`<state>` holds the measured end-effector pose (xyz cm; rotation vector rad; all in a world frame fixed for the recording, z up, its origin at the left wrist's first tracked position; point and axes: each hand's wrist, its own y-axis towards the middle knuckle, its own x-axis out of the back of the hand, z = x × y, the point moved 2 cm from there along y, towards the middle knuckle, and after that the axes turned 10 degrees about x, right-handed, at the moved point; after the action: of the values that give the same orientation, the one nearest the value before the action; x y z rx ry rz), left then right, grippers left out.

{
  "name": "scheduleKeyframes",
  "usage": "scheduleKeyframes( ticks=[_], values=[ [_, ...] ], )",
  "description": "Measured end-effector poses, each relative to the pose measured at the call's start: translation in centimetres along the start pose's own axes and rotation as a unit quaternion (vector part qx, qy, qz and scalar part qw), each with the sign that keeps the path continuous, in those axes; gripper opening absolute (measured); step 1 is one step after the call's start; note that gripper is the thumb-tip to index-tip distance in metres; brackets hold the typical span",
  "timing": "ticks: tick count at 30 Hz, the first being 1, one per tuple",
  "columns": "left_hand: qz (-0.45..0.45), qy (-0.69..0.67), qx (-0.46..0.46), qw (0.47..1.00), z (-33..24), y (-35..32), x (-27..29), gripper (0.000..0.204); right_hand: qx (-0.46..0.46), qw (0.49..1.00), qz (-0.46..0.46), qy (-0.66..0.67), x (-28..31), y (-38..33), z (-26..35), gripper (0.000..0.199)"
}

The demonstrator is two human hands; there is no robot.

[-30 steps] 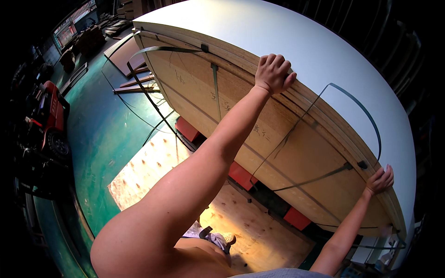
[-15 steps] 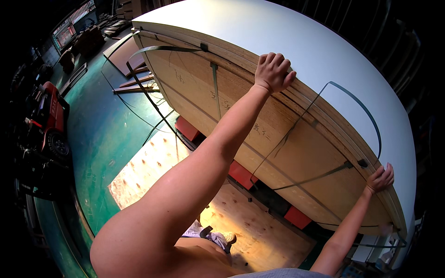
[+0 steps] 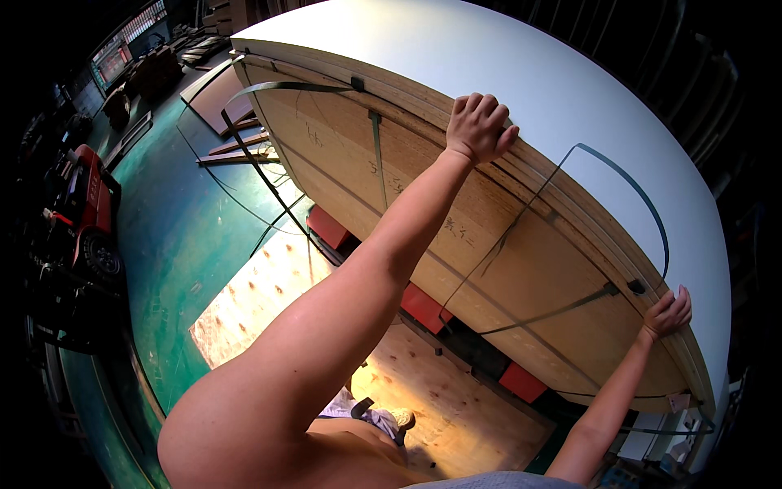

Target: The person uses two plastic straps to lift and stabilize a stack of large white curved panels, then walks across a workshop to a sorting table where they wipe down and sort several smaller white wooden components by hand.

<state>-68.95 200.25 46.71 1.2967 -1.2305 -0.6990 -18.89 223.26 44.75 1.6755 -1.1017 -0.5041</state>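
Note:
A tall stack of brown boards (image 3: pixel 562 269) stands in front of me, with a large white-faced board (image 3: pixel 562 90) on top. My left hand (image 3: pixel 481 130) is closed over the upper front edge near the middle of the stack, fingers curled on top. Farther right, my right hand (image 3: pixel 668 314) grips the same edge close to the corner; its palm side is hidden. A loose dark strap (image 3: pixel 648 196) loops up over the white face between my hands. Another strap (image 3: pixel 293 85) bows off the edge to the left of my left hand.
Red supports (image 3: pixel 425 308) show beneath the stack. Plywood sheets (image 3: pixel 269 285) lie on the green floor (image 3: pixel 175 269) by my feet. At the left stands a red vehicle (image 3: pixel 94 204) with a black tyre. Cut straps (image 3: pixel 265 175) and wooden strips (image 3: pixel 232 151) lie beyond the stack's left end.

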Motion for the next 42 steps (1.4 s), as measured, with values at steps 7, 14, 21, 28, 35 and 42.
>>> scheduleKeyframes(
  ticks=[7, 14, 21, 28, 35, 42],
  values=[
    [0.003, 0.004, -0.001, 1.000, 0.01, -0.04, -0.02, 0.028, -0.004, 1.000, 0.003, 0.003, -0.10, -0.13, -0.04, 0.035],
    [0.002, 0.004, -0.001, 1.000, 0.03, -0.02, 0.02, 0.028, -0.001, 1.000, 0.005, 0.001, 0.02, -0.04, 0.07, 0.035],
    [0.007, 0.003, 0.004, 1.000, -0.05, -0.02, 0.10, 0.028, 0.000, 1.000, 0.002, 0.003, 0.01, -0.04, 0.06, 0.034],
    [0.003, 0.005, 0.000, 1.000, -0.04, 0.01, 0.06, 0.028, 0.003, 1.000, -0.001, 0.001, 0.04, 0.07, 0.10, 0.034],
    [-0.001, 0.002, -0.002, 1.000, -0.03, 0.03, 0.06, 0.028, 0.000, 1.000, 0.000, -0.003, 0.01, -0.02, 0.05, 0.035],
    [-0.002, 0.005, -0.002, 1.000, -0.09, 0.02, 0.04, 0.028, 0.000, 1.000, -0.001, -0.004, 0.05, 0.00, 0.00, 0.036]
  ],
)
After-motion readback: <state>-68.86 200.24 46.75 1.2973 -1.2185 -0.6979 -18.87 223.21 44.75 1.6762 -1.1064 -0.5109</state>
